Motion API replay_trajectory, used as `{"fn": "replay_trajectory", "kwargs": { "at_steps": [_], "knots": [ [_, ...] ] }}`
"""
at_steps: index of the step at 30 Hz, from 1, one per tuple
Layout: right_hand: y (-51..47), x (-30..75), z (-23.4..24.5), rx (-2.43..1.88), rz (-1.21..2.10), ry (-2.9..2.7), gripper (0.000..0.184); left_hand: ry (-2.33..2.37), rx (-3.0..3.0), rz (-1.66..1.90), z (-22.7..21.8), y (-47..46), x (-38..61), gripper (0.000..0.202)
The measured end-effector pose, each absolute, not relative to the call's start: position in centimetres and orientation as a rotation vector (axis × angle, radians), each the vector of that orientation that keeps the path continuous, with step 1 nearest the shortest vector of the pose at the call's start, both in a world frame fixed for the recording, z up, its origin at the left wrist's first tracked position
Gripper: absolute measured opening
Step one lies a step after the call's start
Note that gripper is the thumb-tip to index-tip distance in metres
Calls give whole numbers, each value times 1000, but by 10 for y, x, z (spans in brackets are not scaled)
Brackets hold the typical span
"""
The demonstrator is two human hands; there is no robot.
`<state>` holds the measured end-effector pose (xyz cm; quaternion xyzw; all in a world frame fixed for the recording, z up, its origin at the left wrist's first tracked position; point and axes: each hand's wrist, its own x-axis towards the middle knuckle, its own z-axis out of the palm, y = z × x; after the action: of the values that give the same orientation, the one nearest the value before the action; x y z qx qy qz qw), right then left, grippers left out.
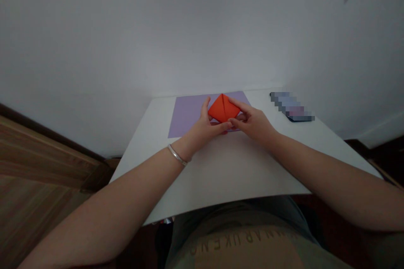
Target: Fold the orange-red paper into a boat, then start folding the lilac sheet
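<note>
A folded piece of orange paper [223, 108], roughly diamond-shaped with a crease or slit down its middle, is held up between both hands in the head view. My left hand [211, 122] grips its left and lower side, the thumb along the bottom edge and one finger raised at the left corner. My right hand [251, 118] pinches the right side, thumb at the bottom corner and index finger along the upper right edge. The fingers behind the paper are partly hidden. Beneath the hands lies a purple sheet [187, 113].
A white table [202, 185] stands against a pale wall [195, 42]. At its back right lies a phone-like flat object [293, 109], its face blurred out. Wooden furniture [41, 176] is at the left. The table's front edge is close to my body.
</note>
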<state>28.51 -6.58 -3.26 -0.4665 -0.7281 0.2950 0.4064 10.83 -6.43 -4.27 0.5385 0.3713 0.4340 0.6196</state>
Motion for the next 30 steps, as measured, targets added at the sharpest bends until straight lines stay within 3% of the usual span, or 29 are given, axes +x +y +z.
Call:
{"fn": "replay_trajectory", "kwargs": {
  "at_steps": [6,15,17,22,25,30],
  "knots": [
    [-61,285,-42,-1074,919,-1750,77,837,1332,1040,-51,-56,106,125],
    [-55,291,-41,-1101,992,-1594,63,896,1622,940,-50,-56,98,114],
    [-54,292,-40,-1136,1031,-1577,60,966,1579,954,-50,-54,98,99],
    [-55,291,-37,-1130,1168,-1564,50,1031,1581,985,-45,-52,97,26],
    [-54,291,-38,-1111,1164,-1502,43,1092,1626,957,-43,-52,96,16],
    [-50,296,-41,-1153,1107,-1492,30,1120,1665,914,-41,-52,95,18]
  ]
}}
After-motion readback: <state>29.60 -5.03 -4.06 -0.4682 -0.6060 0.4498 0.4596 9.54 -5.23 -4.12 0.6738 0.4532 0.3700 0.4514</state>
